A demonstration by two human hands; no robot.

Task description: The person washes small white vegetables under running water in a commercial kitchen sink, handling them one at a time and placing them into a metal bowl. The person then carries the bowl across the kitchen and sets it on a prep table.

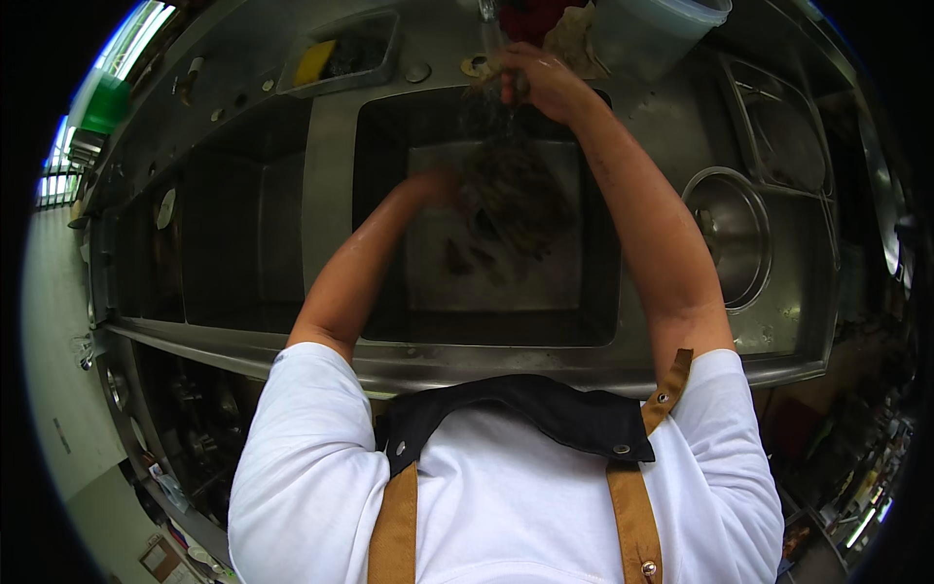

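My right hand (540, 82) is raised at the back of the sink basin (496, 326), under the tap (487, 10). Its curled fingers hold a pale brown, ragged piece (481, 86), too blurred to name. Water splashes beneath it. Lower and to the left, my left hand (435, 186) is smeared by motion inside the basin. It is beside a dark brown, stringy heap (519, 191) on the basin floor; whether it grips any of it is unclear. Several loose dark scraps (458, 257) lie in front of the heap, near a dark round drain opening (487, 225).
Left of the basin is a second, deep basin (244, 219). A clear plastic tub (365, 62) with a yellow sponge (315, 63) stands behind. A translucent bucket (649, 33) stands at back right. On the right are a steel bowl (737, 248) and a wire-framed rack (784, 131).
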